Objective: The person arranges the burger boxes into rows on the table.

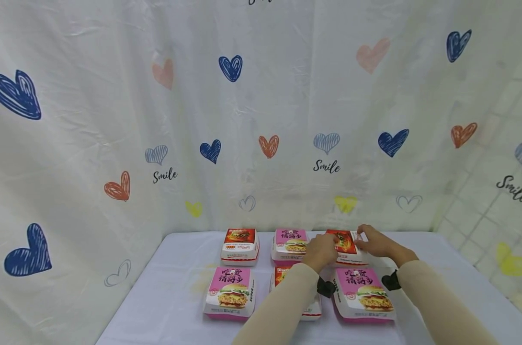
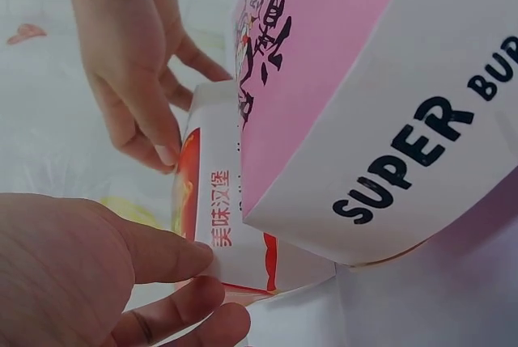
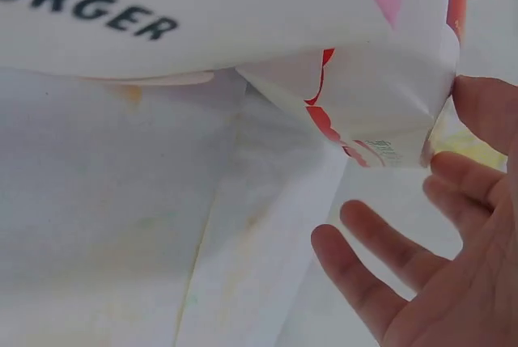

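A red-and-white burger box lies at the back right of the table, between both hands. My left hand holds its left side; in the left wrist view the thumb lies against the printed wall and the fingers curl at its lower edge. On the other side, my right hand pinches the box's corner with thumb and forefinger, its other fingers spread away from the white wall. Just in front sits a pink burger box, which covers part of the held box in both wrist views.
Two rows of burger boxes stand on the white tablecloth: a red one and a pink one behind, another pink one in front. My left forearm partly hides a front red box. A heart-print curtain hangs behind.
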`<state>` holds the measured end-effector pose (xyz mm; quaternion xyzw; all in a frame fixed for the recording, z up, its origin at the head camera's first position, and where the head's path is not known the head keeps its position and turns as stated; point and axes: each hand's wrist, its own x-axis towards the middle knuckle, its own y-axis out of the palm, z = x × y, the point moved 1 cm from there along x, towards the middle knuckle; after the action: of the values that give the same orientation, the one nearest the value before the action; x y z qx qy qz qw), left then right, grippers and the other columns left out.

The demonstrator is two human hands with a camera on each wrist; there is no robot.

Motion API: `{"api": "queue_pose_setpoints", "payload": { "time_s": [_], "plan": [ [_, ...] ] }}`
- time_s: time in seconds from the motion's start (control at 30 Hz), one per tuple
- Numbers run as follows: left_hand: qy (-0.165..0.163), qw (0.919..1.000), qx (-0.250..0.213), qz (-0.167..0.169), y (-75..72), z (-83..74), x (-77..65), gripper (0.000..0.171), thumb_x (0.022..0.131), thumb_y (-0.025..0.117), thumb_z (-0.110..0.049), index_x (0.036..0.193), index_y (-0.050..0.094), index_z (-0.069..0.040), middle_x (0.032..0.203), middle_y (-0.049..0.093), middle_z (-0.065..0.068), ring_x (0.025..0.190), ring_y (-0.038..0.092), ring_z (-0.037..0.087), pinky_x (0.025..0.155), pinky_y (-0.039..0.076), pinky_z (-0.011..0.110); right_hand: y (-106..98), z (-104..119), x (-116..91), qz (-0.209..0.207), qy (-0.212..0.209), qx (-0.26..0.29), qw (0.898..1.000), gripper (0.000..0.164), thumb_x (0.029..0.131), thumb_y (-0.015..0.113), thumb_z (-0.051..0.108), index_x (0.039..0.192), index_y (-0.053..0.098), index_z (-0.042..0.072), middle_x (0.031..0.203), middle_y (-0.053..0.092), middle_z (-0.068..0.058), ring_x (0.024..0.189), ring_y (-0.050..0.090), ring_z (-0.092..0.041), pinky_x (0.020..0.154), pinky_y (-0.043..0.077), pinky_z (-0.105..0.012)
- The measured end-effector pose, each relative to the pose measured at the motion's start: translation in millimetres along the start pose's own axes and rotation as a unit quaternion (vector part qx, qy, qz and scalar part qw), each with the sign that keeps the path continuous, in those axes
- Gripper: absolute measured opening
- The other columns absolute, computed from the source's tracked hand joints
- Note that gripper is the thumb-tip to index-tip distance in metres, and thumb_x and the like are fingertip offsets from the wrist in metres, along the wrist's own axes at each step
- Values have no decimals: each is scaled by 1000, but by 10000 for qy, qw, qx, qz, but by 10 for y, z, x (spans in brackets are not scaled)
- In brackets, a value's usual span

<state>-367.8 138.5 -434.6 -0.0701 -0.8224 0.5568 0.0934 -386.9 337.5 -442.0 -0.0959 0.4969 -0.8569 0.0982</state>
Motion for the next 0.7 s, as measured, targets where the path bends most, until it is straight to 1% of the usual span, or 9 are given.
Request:
{"api": "queue_pose_setpoints", "payload": {
  "time_s": [0.07,0.13,0.17,0.23,0.3,0.37,0.57,0.7],
  "plan": [
    [-26,10000,-14,-5,-7,2,-5,42,86,75,-22,125,71,-40,114,74,-13,86,65,12,78,54,32,-11,21,17,30,-25,27,10000,36,102,59,16,124,47,-10,119,59,-33,104,58,-42,88,50,-56],
    [-50,10000,-18,-5,-8,6,-10,41,86,76,-23,124,72,-40,113,74,-13,89,66,13,78,54,32,-27,46,18,89,-36,62,9999,35,101,60,15,123,47,-9,115,62,-30,100,58,-38,84,50,-53],
    [-69,10000,-37,2,-8,9,-12,41,86,76,-23,123,72,-40,113,74,-13,89,67,13,79,54,33,-34,58,15,116,-34,65,9999,36,101,60,15,124,47,-9,114,63,-31,100,59,-39,84,50,-53],
    [-80,9999,-64,27,-6,9,-16,40,87,75,-23,123,72,-40,113,74,-12,91,67,13,79,54,33,-47,79,-1,135,-44,45,9999,40,100,60,16,126,48,-11,121,60,-34,109,59,-45,89,49,-58],
    [-63,9999,-73,51,-9,5,-24,40,88,75,-23,124,72,-39,115,74,-12,92,67,13,80,55,33,-59,98,-20,147,-70,36,9999,45,100,61,17,129,48,-14,128,55,-38,119,55,-53,95,47,-63],
    [-56,9999,-80,81,-17,-1,-29,41,88,75,-23,126,71,-39,116,74,-13,93,67,13,81,55,33,-68,106,-33,172,-70,14,9998,48,100,61,19,131,48,-16,132,52,-40,124,50,-57,98,45,-65],
    [-69,9997,-171,154,-48,1,-49,43,87,76,-27,129,69,-37,116,74,-11,96,68,14,82,54,34,-86,95,-56,225,-28,32,9997,52,100,62,19,134,47,-18,134,50,-41,128,45,-59,101,43,-66],
    [-13,9993,-285,225,-34,26,-51,47,85,78,-31,131,67,-33,110,73,-7,90,64,15,81,52,35,-92,80,-76,310,123,93,9994,55,98,61,16,137,45,-19,137,46,-43,132,40,-62,104,39,-69]
  ]
}}
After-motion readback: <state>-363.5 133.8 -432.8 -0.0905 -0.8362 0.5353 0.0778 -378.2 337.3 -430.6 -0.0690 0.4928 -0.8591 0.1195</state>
